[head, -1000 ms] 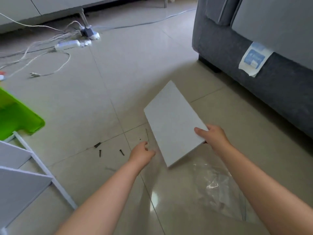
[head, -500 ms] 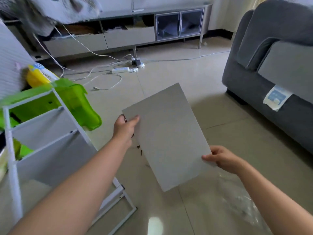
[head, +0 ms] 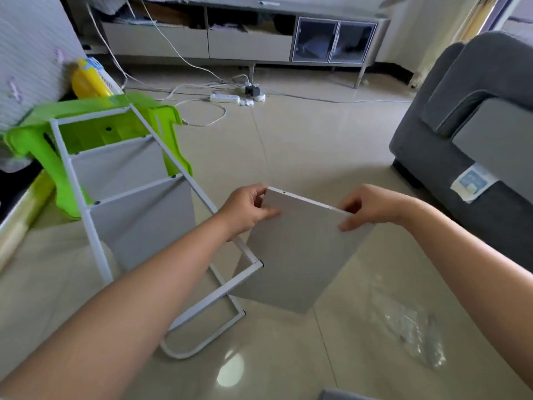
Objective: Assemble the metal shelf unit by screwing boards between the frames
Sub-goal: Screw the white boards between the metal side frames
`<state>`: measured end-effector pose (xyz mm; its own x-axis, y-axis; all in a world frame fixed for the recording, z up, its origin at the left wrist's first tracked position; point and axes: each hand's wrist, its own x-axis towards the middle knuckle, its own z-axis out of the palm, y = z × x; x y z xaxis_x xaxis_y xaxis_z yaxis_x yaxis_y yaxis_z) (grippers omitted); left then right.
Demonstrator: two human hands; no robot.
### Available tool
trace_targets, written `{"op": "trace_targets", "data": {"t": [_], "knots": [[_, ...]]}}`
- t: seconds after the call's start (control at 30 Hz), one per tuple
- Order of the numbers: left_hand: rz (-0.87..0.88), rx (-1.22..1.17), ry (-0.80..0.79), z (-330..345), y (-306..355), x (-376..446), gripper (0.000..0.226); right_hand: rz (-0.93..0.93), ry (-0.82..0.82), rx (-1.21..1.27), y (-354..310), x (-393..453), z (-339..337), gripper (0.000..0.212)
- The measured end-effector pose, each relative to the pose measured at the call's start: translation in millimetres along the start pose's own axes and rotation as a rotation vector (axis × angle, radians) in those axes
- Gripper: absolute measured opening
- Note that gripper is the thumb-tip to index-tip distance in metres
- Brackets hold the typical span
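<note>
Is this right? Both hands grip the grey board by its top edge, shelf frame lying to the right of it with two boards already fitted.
One thing is off: the shelf frame lies to the left of the grey board, not the right, as the head view shows. The rest stands: the left hand and right hand grip the top edge, and two boards sit in the frame.

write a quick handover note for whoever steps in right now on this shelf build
Left hand grips the far left corner of the loose board; right hand pinches its far right corner. The board hangs tilted above the floor, just right of the shelf unit.
The white frame lies on its side, leaning on a green stool.
Done: two boards look fitted between the frames.
Left: set this board into the open lower section near the frame's foot and screw it in. A clear plastic bag lies on the floor to the right; its contents are hard to make out.
</note>
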<state>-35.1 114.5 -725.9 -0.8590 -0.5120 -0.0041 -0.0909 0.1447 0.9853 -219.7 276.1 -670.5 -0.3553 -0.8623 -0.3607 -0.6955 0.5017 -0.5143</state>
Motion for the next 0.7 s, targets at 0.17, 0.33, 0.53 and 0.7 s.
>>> {"op": "trace_targets", "data": {"t": [0.17,0.33,0.53,0.7], "knots": [[0.000,0.237,0.023,-28.0,1.4,-11.0,0.007,-0.056,-0.056,-0.463,-44.6,16.0,23.0,0.034],[0.046,0.401,0.128,-35.4,-3.5,-22.9,0.007,-0.077,-0.042,-0.547,-73.8,43.1,42.6,0.033],[0.001,0.583,0.189,-45.6,-4.4,-32.6,0.019,-0.087,-0.123,-0.825,-110.4,66.5,36.6,0.031],[-0.182,1.056,0.004,-73.7,1.1,-47.1,0.045,-0.138,-0.158,-0.852,-118.1,73.4,37.3,0.032]]}}
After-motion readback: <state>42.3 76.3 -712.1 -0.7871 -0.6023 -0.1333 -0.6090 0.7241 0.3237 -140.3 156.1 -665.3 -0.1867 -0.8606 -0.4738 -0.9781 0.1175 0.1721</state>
